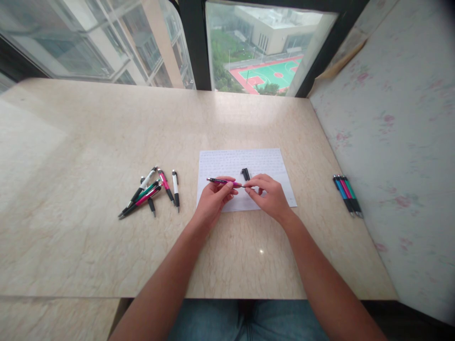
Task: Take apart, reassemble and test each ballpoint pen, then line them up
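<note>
My left hand (217, 194) is closed around a purple pen (221, 180), held nearly level above a sheet of paper (213, 163) with lines of writing. The pen's black clip end points left. At its right end a thin dark piece (243, 186) shows, and the fingertips of my right hand (266, 193) are pinched on it. Whether this piece is a refill or part of the tip, I cannot tell. Just behind my fingers, a short black pen part (245, 174) lies on the paper.
To the left lies a loose pile of several pens, among them a green pen (148, 190) and a white pen (176, 189). Blue, pink and green pens (347, 195) lie side by side near the papered wall (398, 142). Windows (263, 52) stand behind the stone-patterned tabletop (106, 255).
</note>
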The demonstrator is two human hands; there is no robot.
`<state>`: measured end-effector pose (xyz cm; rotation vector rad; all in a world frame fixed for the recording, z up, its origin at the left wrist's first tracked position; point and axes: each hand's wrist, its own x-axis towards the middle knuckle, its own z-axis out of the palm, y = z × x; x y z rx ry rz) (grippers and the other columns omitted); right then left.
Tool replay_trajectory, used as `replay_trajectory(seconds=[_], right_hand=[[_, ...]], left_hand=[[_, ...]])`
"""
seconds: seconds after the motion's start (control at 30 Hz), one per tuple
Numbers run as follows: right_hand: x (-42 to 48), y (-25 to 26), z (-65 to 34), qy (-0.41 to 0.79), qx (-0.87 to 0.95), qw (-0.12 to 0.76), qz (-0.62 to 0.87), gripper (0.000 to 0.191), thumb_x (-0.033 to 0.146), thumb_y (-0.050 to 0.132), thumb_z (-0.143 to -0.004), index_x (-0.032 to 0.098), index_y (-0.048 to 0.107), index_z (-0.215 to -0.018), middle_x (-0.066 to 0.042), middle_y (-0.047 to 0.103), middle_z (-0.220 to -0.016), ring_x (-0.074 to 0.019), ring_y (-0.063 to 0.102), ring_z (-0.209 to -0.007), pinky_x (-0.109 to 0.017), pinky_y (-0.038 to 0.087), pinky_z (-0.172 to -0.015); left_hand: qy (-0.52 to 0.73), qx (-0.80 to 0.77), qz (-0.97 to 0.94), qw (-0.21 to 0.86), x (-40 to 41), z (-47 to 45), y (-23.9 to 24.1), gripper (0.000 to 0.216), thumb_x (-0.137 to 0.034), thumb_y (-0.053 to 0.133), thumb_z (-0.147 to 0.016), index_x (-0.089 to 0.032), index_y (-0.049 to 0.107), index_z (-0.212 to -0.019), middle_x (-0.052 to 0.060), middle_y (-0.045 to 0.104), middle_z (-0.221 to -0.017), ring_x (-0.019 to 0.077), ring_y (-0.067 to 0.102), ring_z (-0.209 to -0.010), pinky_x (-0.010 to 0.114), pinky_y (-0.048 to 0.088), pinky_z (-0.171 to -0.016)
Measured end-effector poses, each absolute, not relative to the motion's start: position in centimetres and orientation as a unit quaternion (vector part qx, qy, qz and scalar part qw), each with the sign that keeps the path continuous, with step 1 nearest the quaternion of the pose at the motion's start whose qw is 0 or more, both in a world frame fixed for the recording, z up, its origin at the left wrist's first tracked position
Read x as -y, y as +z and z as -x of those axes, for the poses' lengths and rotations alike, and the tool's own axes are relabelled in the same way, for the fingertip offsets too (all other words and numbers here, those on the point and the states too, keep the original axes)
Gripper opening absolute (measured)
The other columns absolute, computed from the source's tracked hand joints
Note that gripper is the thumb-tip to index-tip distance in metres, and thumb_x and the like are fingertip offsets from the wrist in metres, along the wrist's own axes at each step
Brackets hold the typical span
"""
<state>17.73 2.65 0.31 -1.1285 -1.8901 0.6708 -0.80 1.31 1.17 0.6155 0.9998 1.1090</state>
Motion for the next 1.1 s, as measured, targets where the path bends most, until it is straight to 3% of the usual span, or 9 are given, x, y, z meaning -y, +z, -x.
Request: replay_trajectory(seconds=[0.37,0.6,0.87,1.03,1.1], right_hand=[[-3.2,0.9,-19.3,0.280,0.745,0.350,0.494,0.014,0.023,0.059,-0.087,0.024,0.073,-0.088,-0.005,0.071,-0.087,-0.0187,0.062,-0.082,-0.030,0.050,-0.063],[-3.7,-0.2,-20.2,0.201,0.684,0.360,0.602,0.012,0.023,0.060,-0.083,0.020,0.072,-0.082,-0.004,0.071,-0.080,-0.0161,0.060,-0.069,-0.031,0.048,-0.068],[-3.5,-0.9,-19.8,0.182,0.679,0.308,0.641,0.018,0.029,0.061,-0.084,0.019,0.073,-0.094,-0.005,0.070,-0.079,-0.0178,0.060,-0.069,-0.032,0.047,-0.069],[-3.1,-0.1,-19.0,0.191,0.662,0.353,0.633,0.020,0.033,0.058,-0.087,0.020,0.072,-0.087,-0.005,0.071,-0.080,-0.0168,0.058,-0.065,-0.033,0.046,-0.069],[-2.7,0.4,-18.2,0.253,0.631,0.392,0.621,0.022,0.035,0.056,-0.089,0.020,0.072,-0.085,-0.005,0.071,-0.077,-0.0164,0.059,-0.064,-0.032,0.047,-0.068]], left_hand=[[0.534,-0.459,-0.259,0.661,-1.6,1.0,1.0,0.030,-0.034,0.080,-0.074,-0.017,0.068,-0.096,0.008,0.074,-0.094,0.0103,0.063,-0.072,0.022,0.046,-0.066],[0.551,-0.458,-0.227,0.660,-1.9,1.6,0.8,0.027,-0.030,0.078,-0.076,-0.016,0.068,-0.096,0.009,0.074,-0.095,0.0090,0.064,-0.072,0.019,0.048,-0.065],[0.541,-0.454,-0.231,0.669,-1.7,1.4,0.9,0.029,-0.032,0.077,-0.077,-0.015,0.065,-0.097,0.009,0.074,-0.094,0.0090,0.065,-0.073,0.019,0.048,-0.066],[0.540,-0.457,-0.234,0.667,-1.7,1.3,1.0,0.029,-0.034,0.078,-0.076,-0.016,0.061,-0.093,0.008,0.074,-0.092,0.0104,0.065,-0.073,0.020,0.048,-0.065],[0.540,-0.456,-0.238,0.666,-1.6,1.1,1.2,0.030,-0.035,0.078,-0.076,-0.017,0.060,-0.092,0.008,0.074,-0.091,0.0109,0.065,-0.072,0.021,0.047,-0.066]])
